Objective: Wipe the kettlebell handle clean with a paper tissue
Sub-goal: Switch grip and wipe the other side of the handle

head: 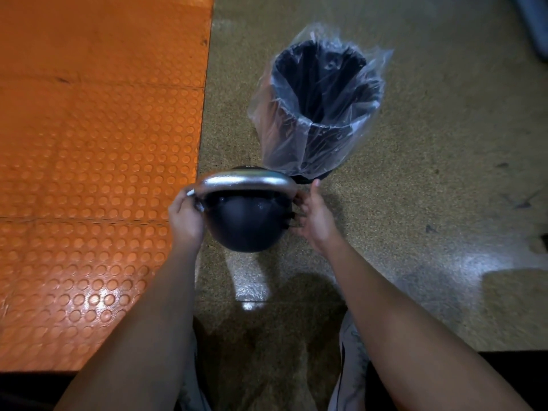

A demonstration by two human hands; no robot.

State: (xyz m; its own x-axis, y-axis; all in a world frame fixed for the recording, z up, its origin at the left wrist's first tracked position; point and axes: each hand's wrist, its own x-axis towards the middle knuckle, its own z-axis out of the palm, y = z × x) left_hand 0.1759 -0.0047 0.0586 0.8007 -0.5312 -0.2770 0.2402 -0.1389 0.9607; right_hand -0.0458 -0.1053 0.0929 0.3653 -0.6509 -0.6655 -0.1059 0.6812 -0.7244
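1. Your left hand (186,216) curls its fingers round the left end of the kettlebell (244,225) handle (246,181).
2. Your right hand (312,216) touches the right side with fingers loosely spread; whether it grips, you cannot tell.
3. The kettlebell sits over the speckled floor (430,179), just before the lined bin (321,105), beside the orange mat (95,149).

text: none legible; kettlebell (243,223): faint marking at top edge, too small to read
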